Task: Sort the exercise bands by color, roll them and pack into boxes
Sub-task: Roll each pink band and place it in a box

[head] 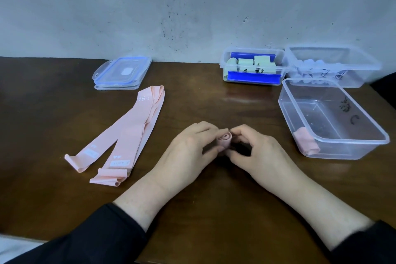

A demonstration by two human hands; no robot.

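Both hands, the left hand (188,148) and the right hand (257,148), pinch the pink band roll (224,142) left of the clear box (334,148), and any slack grip may let it spring open.

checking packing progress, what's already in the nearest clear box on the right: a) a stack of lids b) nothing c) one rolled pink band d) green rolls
c: the nearest clear box holds a single rolled pink band in its near-left corner; the green rolls sit in another box farther back, and the lids lie on the table to the left.
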